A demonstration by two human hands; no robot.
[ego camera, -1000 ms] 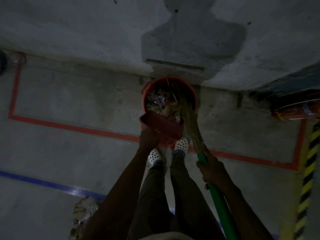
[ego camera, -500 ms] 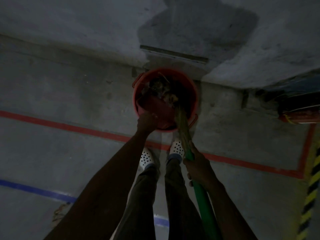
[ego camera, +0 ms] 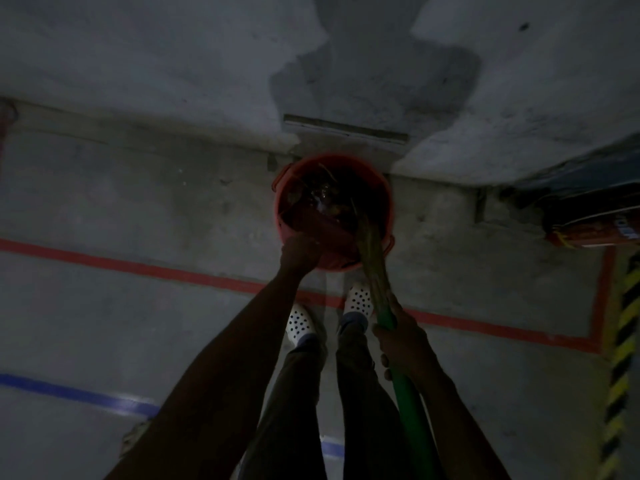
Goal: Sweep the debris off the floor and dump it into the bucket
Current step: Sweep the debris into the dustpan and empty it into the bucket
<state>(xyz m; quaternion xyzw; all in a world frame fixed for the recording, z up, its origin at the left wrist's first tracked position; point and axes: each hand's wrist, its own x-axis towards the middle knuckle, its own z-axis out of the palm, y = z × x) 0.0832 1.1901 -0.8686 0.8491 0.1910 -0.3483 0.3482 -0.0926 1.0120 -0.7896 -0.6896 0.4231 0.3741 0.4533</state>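
A red bucket (ego camera: 386, 199) stands on the concrete floor just in front of my feet, against the wall. Debris (ego camera: 323, 199) of leaves and scraps lies inside it. My left hand (ego camera: 299, 252) grips a red dustpan (ego camera: 325, 228) that is tipped into the bucket's mouth. My right hand (ego camera: 403, 341) is closed around the green handle of a broom (ego camera: 408, 396). The broom's straw bristles (ego camera: 372, 251) reach over the rim into the bucket, beside the dustpan.
A red tape line (ego camera: 138, 268) and a blue tape line (ego camera: 79, 394) cross the floor. A little debris (ego camera: 133, 436) lies at the lower left. A red cylinder (ego camera: 595, 230) lies at the right by black-yellow hazard tape (ego camera: 623, 341). The wall (ego camera: 173, 64) runs behind the bucket.
The dustpan has gone from held above the bucket's near rim to tipped down inside it, and its load has dropped in. The broom bristles followed into the bucket.
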